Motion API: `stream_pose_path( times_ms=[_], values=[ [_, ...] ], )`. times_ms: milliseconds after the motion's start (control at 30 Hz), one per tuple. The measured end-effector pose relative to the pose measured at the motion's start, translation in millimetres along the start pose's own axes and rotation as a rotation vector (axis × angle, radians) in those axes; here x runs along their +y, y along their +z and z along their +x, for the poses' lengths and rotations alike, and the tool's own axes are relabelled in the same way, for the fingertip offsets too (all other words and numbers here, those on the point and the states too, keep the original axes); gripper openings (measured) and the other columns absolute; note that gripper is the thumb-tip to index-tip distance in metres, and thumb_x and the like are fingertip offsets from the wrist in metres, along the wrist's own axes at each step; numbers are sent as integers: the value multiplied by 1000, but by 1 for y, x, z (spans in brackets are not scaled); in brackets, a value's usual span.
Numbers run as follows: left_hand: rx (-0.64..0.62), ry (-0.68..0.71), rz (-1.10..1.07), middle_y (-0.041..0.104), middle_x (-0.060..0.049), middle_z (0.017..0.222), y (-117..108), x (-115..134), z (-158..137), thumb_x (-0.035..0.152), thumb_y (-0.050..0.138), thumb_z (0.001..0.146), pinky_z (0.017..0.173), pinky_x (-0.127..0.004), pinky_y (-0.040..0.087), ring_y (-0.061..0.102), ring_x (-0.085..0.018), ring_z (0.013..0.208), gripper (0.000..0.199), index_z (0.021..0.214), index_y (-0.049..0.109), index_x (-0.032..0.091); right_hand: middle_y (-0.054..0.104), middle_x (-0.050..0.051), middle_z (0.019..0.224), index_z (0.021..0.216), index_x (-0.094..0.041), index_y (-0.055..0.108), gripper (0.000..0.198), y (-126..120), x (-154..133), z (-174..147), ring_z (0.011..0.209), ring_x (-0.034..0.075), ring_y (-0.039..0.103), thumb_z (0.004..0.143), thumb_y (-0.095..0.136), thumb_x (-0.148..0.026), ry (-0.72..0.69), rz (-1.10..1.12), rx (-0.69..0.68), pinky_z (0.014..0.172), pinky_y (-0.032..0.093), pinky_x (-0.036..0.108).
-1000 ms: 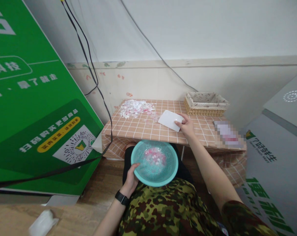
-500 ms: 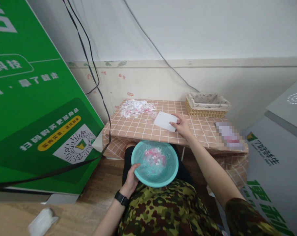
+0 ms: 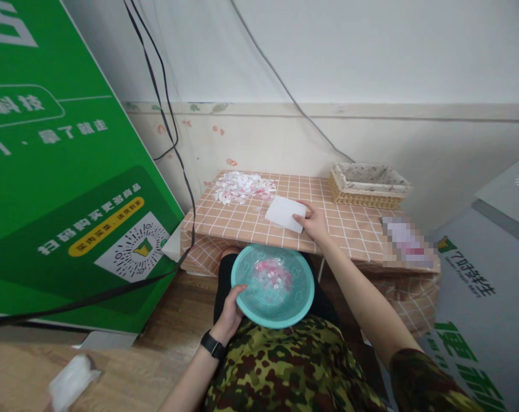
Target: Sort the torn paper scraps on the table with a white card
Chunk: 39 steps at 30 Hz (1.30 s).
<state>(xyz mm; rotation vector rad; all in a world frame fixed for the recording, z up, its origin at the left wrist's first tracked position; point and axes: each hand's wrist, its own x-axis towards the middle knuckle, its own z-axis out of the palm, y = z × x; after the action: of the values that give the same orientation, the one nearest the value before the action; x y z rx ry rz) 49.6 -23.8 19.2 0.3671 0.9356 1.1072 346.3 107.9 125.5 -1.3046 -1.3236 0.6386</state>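
My left hand (image 3: 231,312) grips the left rim of a turquoise plastic basket (image 3: 304,309), thumb over the edge. The basket rests on my lap below the table edge, with pink and white scraps (image 3: 271,273) in its bottom. Over the table, my right hand (image 3: 313,223) pinches the right side of a flat white card (image 3: 284,213) between thumb and fingers. Left of and behind the card lies a heap of white and pink paper scraps (image 3: 238,187); a few pink bits are near the card's far edge.
A checked brown cloth covers the table (image 3: 233,220). A lined wicker basket (image 3: 371,197) stands at its back right, with a blurred-out phone-like object (image 3: 407,240) nearer the front. A green sign panel (image 3: 83,189) and a dark strap (image 3: 186,189) are at left. A white bag (image 3: 72,380) lies on the floor.
My right hand has drawn the white card slightly left and nearer to me. My left hand keeps its hold on the basket. The view has shifted slightly.
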Motion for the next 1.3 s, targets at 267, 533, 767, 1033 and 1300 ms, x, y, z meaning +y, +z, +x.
stream_pose_path(
  times_ms=[267,533,767,1033,1300],
  values=[
    [-13,7,-10,78,-8,84,0,0,-1,27,75,71,76,-32,51,69,-22,75,23,88,75,11,71,5,80,130,-20,55,63,14,3,10,63,21,64,71,69,-36,19,-7,15,51,49,30],
    [42,-43,-24,78,-8,83,5,21,-2,25,74,70,71,-32,53,69,-23,71,22,87,75,12,70,4,81,127,-19,56,62,33,-5,32,63,17,61,67,70,-32,5,72,-110,53,48,27],
    [81,-16,-29,78,-8,79,1,37,2,21,73,70,69,-33,55,70,-23,69,15,82,74,12,61,-1,64,126,-18,59,58,42,-13,33,53,13,50,71,68,-32,-31,17,-149,47,40,24],
    [47,-38,-25,78,-10,86,3,44,-1,24,72,72,77,-37,54,71,-27,77,24,92,74,11,64,-2,66,129,-21,57,67,22,-19,22,51,13,53,67,75,-36,76,167,-320,45,43,24],
    [36,-63,-39,78,-11,85,3,41,1,22,71,72,76,-37,55,71,-26,75,22,91,74,11,65,0,64,129,-19,55,68,-10,-9,-8,50,16,55,67,74,-39,114,105,-56,44,44,27]
  ],
)
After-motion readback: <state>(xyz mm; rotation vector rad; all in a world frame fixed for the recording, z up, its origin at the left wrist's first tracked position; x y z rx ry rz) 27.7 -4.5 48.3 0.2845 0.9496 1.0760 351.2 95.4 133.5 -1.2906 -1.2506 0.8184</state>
